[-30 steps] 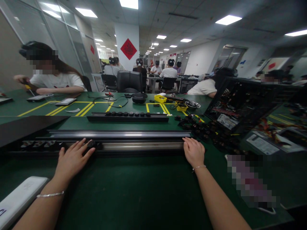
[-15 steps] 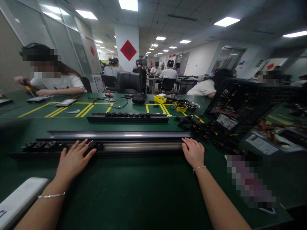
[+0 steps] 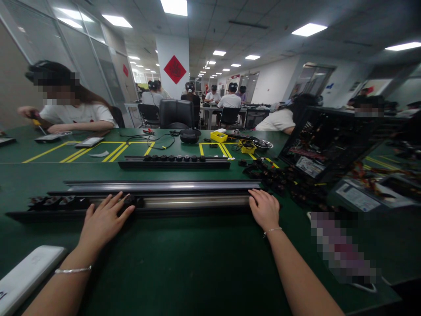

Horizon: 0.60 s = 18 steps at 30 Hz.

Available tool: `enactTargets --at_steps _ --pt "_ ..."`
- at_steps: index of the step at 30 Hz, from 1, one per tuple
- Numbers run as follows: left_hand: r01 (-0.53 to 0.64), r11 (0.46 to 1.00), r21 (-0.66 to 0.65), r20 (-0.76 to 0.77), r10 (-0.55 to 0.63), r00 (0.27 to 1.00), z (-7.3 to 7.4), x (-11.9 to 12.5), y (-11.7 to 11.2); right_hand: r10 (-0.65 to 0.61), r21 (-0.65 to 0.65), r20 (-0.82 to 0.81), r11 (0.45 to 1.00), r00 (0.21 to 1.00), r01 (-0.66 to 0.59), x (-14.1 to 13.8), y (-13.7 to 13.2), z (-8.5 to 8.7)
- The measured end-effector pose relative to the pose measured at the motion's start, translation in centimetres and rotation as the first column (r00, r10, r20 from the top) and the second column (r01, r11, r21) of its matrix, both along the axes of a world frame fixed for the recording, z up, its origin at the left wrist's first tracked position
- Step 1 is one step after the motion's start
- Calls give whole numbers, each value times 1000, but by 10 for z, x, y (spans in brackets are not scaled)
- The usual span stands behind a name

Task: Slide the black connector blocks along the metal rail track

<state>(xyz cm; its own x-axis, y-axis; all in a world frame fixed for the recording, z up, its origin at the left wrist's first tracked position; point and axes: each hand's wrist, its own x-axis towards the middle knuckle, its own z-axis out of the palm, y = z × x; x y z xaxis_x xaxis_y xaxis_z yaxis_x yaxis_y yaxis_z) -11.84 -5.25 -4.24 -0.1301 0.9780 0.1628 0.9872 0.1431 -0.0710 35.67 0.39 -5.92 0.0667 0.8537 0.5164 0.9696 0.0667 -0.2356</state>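
A long black and silver metal rail (image 3: 194,201) lies across the green table (image 3: 184,259) in front of me. Small black socket modules (image 3: 59,201) sit in its left part. My left hand (image 3: 103,219) rests flat on the rail with fingers spread, fingertips touching a black module (image 3: 131,200). My right hand (image 3: 265,210) lies on the rail's right end, fingers curled down over its edge. A second silver rail (image 3: 158,185) lies just behind, parallel.
Another black strip (image 3: 174,163) with round sockets lies farther back. A heap of black parts (image 3: 279,180) and an open computer case (image 3: 325,145) stand at right. A white device (image 3: 26,272) lies at front left. A person (image 3: 69,109) works at far left; others sit behind.
A dark panel at the left has gone from view. My left hand has slid slightly right along the rail. My right hand has stayed on the rail's right end.
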Motion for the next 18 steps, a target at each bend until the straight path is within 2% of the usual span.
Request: enactTargets --at_steps 8,18 --pt "-9 1000 30 35 8 999 -3 -2 1 -5 2 9 1000 1000 5 0 0 -1" --pt "11 999 40 -3 -11 1000 -7 -1 2 -9 20 14 1000 1000 9 -1 0 -1"
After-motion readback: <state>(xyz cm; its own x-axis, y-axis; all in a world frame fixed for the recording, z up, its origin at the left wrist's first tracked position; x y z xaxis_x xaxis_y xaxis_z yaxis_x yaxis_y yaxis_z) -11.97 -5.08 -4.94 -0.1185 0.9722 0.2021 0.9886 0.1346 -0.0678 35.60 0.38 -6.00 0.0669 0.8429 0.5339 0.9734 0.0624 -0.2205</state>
